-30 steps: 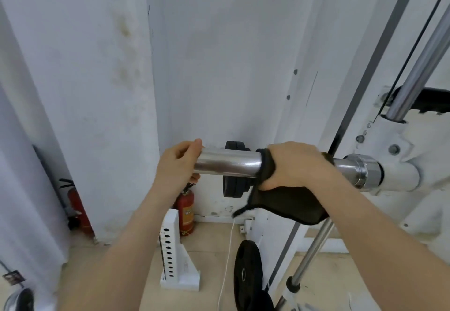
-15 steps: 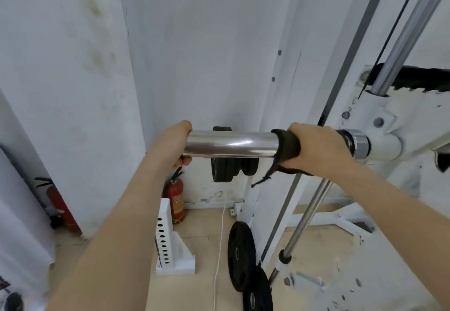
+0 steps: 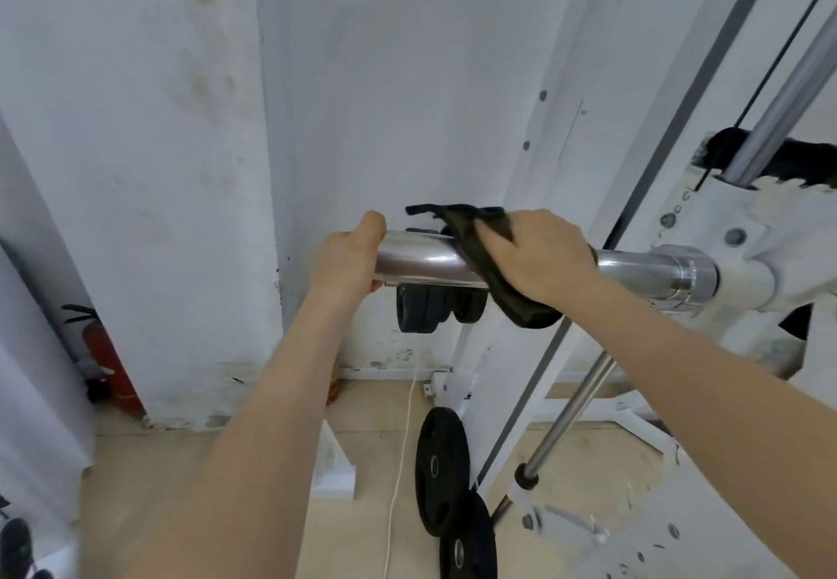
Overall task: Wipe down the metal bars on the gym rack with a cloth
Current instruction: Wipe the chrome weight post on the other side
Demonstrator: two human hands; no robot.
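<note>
A chrome barbell sleeve (image 3: 425, 261) juts leftward from the white gym rack (image 3: 770, 270). My left hand (image 3: 348, 261) grips the sleeve's free end. A dark cloth (image 3: 489, 270) is draped over the sleeve, one corner flapping up behind it and the rest hanging below. My right hand (image 3: 539, 257) holds the cloth wrapped on the bar, just right of the sleeve's middle. The collar (image 3: 688, 279) lies bare to the right of that hand.
A slanted chrome guide rod (image 3: 788, 93) rises at the upper right and continues below (image 3: 570, 415). Black weight plates (image 3: 441, 470) lean near the rack's foot, more (image 3: 421, 311) hang behind the sleeve. A red fire extinguisher (image 3: 108, 365) stands at the left wall. A white cord (image 3: 403, 451) hangs down.
My right hand with the cloth has slid leftward along the sleeve, away from the collar, and the cloth's corner has flipped up. The left hand stays on the sleeve's end.
</note>
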